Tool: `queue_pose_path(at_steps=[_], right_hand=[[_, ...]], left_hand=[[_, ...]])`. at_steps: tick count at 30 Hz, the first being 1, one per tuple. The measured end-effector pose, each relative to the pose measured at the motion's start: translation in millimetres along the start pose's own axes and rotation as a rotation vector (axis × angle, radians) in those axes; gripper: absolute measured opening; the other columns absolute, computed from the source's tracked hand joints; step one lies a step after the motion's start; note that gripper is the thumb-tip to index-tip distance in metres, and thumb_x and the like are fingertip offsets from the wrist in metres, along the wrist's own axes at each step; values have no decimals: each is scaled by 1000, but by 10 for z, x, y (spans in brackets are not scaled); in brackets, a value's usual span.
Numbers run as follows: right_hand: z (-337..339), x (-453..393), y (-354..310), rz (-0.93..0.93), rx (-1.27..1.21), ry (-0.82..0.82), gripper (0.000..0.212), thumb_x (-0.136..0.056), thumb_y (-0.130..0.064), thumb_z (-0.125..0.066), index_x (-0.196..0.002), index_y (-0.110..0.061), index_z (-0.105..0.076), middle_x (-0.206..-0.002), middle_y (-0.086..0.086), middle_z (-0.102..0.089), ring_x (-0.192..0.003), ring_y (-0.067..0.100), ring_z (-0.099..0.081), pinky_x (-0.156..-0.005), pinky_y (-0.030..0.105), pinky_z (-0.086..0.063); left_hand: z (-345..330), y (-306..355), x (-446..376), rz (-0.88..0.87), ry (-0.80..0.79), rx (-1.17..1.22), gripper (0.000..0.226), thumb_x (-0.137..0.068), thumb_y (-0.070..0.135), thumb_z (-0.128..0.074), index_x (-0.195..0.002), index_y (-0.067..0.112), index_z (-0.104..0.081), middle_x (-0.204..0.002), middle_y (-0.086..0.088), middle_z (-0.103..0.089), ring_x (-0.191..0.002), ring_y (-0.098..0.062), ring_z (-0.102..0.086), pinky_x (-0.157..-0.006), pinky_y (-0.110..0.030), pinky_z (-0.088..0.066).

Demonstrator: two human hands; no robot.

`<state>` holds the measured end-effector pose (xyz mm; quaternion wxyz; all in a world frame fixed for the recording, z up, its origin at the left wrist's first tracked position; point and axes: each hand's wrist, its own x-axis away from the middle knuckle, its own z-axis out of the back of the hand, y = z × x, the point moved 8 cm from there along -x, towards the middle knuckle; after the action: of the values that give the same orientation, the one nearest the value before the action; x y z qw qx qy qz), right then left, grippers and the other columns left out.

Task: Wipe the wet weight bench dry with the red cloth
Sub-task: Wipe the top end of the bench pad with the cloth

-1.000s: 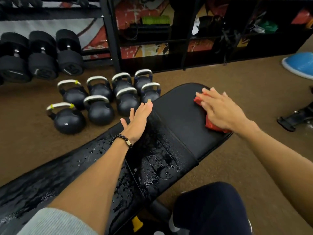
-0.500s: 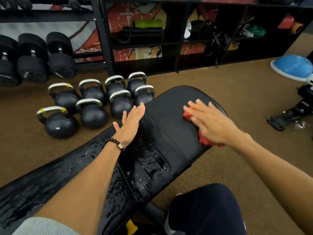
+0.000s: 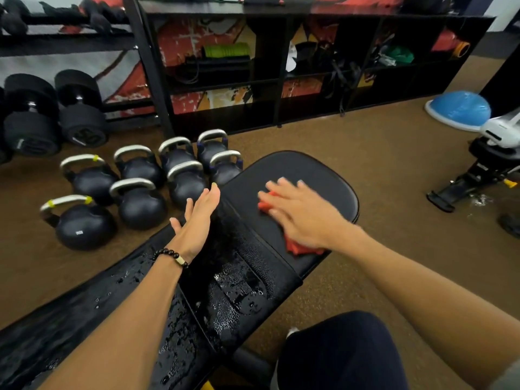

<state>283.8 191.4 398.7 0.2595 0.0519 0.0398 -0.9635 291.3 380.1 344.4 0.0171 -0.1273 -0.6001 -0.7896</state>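
The black weight bench [image 3: 315,175] runs from lower left to the middle of the head view. Water beads cover its middle and left pads; the far seat pad looks matte. My right hand [image 3: 301,212] lies flat on the red cloth [image 3: 298,247], pressing it onto the seat pad; red shows past the fingertips and under the wrist. My left hand [image 3: 198,218] rests with fingers apart on the bench's far edge, next to the gap between pads, and holds nothing.
Several black kettlebells [image 3: 140,201] stand on the brown floor just beyond the bench's left edge. Dumbbells [image 3: 56,116] sit on a rack at far left. A black shelf unit [image 3: 281,66] lines the back. A blue balance dome [image 3: 458,109] and another machine [image 3: 478,170] are at right.
My right hand has slid the red cloth leftward and toward me across the seat pad. My left hand has stayed on the bench's edge.
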Motion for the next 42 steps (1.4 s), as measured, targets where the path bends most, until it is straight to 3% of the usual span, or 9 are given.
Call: queue_pose_path(at_steps=[7,14,21,24,28,31,36,39,42], right_hand=[[148,-786,756,-555,-9,67,39,-95,-28,-42,-126,-10,-58,-135,19,-53,-125,42,-45,-106,52,-35],[-183,-1071,-515,105,-24,-41,36,-101,-29,-37,-116,-23,-69,-120,3,-66,-117,26,-55,-104,47,-36],[134,-1039,758,-521,46,58,38,-93,-29,-42,-119,-15,-65,-122,14,-59,-113,38,-56,-101,53,-37],[-32,-1190,192,-365,159,-9,44,-85,-31,-39,-117,-17,-66,-122,12,-61,-116,35,-52,-104,55,-35],[-206,-1019,-406,37,31,-115,42,-103,-27,-36,-143,-20,-50,-147,6,-48,-141,30,-34,-116,60,-20],[-30,-803,247,-170,-8,-50,47,-104,-26,-34,-151,-22,-38,-157,4,-35,-147,27,-24,-118,61,-16],[250,-277,1161,-696,-202,172,35,-101,-27,-38,-127,-14,-58,-127,18,-54,-115,43,-54,-92,47,-43],[183,-349,826,-666,25,197,38,-93,-26,-41,-125,-10,-51,-129,17,-51,-117,40,-48,-96,50,-38],[-34,-593,146,-352,105,137,51,-89,-31,-32,-133,-12,-46,-137,13,-46,-124,38,-39,-103,54,-35]], left_hand=[[-6,42,39,5,17,-49,50,-97,66,-18,-146,54,-15,-161,25,-5,-148,0,10,-108,-40,30],[18,20,7,11,16,-88,82,-76,82,-13,-152,50,-16,-160,27,-6,-146,2,10,-108,-40,30],[-10,45,47,2,-7,-61,73,-86,77,-18,-152,47,-12,-161,25,-2,-146,2,12,-108,-39,30],[18,15,17,11,17,-57,61,-95,71,-18,-152,47,-16,-161,24,-6,-145,4,10,-108,-41,30],[29,-1,-22,25,20,-77,86,-79,86,-17,-153,44,-22,-161,23,-10,-129,14,8,-106,-40,32],[29,-13,-31,27,19,-68,92,-73,91,-17,-153,45,-22,-161,25,-10,-128,16,8,-105,-39,33],[-23,53,30,4,-12,-20,95,-61,92,-21,-148,54,-18,-158,30,-7,-145,5,11,-107,-42,32],[-7,70,43,-2,8,-17,87,-69,91,-24,-147,54,-19,-158,29,-8,-146,3,9,-108,-42,31],[8,36,15,8,21,-34,61,-91,75,-21,-148,52,-19,-160,25,-9,-147,2,8,-108,-43,30]])
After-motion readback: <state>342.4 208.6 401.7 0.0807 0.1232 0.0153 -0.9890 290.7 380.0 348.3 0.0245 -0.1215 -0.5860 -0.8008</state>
